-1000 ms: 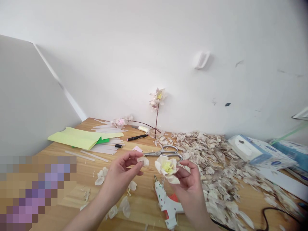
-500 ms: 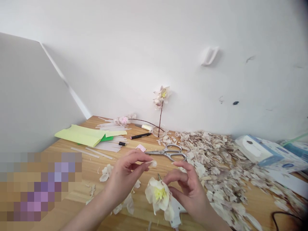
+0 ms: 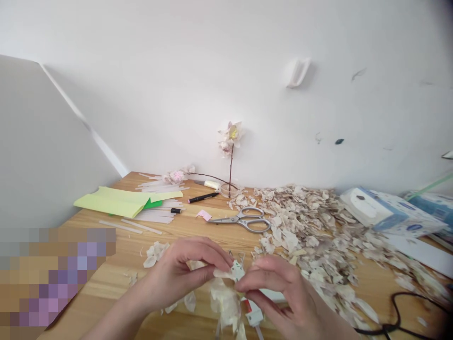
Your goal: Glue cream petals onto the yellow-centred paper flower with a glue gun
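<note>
My left hand point(image 3: 179, 274) pinches a small white paper petal point(image 3: 221, 273) between thumb and forefinger, low over the wooden table point(image 3: 184, 229). My right hand point(image 3: 286, 295) is curled beside it, its fingertips meeting the petal, and it seems to hold a cream paper flower point(image 3: 225, 302) with a yellow centre; the flower is blurred. Under both hands lies a white glue gun point(image 3: 252, 311), mostly hidden.
Scissors point(image 3: 244, 219) lie just beyond the hands. A heap of loose petals point(image 3: 318, 231) spreads to the right, toward a tissue box point(image 3: 380, 212) and a black cable point(image 3: 399, 314). Green paper point(image 3: 120, 200), glue sticks point(image 3: 155, 216), a marker point(image 3: 202, 197) and a stemmed flower point(image 3: 230, 134) stand at the back.
The right hand has lowered the flower from chest height toward the table. The left hand has followed it down with the petal, and the two hands have come together.
</note>
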Available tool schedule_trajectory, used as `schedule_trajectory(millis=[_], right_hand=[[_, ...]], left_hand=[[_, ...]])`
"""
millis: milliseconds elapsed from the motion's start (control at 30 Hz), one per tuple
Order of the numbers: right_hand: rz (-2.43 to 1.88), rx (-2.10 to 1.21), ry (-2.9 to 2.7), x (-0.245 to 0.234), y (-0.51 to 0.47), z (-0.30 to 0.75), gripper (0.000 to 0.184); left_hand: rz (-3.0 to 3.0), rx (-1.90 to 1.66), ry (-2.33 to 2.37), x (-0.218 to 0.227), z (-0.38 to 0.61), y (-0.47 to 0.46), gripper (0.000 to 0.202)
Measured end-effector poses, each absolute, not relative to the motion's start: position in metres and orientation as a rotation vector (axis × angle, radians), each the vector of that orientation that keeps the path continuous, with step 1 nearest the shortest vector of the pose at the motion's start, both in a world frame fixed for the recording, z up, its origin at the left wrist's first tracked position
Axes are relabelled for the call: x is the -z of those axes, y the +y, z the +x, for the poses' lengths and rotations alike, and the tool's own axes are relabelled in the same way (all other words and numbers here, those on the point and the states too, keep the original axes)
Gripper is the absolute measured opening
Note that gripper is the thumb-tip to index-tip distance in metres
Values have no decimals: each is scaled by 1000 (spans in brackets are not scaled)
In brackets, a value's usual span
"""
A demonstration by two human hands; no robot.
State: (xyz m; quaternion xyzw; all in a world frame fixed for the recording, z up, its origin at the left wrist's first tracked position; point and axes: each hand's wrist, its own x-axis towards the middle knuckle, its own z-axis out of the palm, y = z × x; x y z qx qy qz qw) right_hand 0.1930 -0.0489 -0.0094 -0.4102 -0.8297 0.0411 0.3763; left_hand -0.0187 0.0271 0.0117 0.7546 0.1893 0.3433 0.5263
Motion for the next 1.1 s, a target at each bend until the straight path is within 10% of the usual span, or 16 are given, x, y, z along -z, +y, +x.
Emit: schedule_trajectory(millis=[1100], right_hand=[[-1098, -313, -2077, 7, -49, 194, 28]], left_hand=[[1835, -642, 446, -16, -15, 25, 17]])
